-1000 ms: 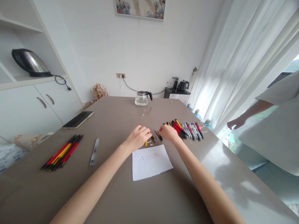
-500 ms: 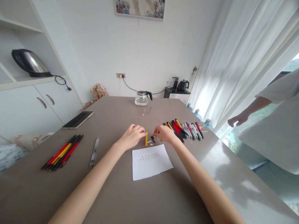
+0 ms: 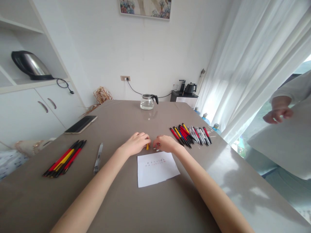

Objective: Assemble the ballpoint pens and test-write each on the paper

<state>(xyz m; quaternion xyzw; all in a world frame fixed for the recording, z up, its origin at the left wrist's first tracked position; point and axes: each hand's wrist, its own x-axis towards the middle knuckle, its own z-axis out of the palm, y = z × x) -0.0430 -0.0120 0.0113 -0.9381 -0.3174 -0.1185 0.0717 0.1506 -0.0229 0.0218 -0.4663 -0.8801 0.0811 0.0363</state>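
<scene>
Over a smooth brown surface (image 3: 116, 200), the left hand (image 3: 136, 143) is pinching a slim yellow plastic tube (image 3: 147, 147) (mostly hidden by fingers). Just beside it, the right hand (image 3: 166, 143) is curling above small white fragments (image 3: 157, 150); whether it is gripping anything, I cannot tell. A white handwritten paper sheet (image 3: 157, 175) is lying nearer the viewer.

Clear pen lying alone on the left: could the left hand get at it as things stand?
Probably yes: only tabletop shows between the left hand and the clear pen, though the hand seems to hold a yellow piece.
</scene>
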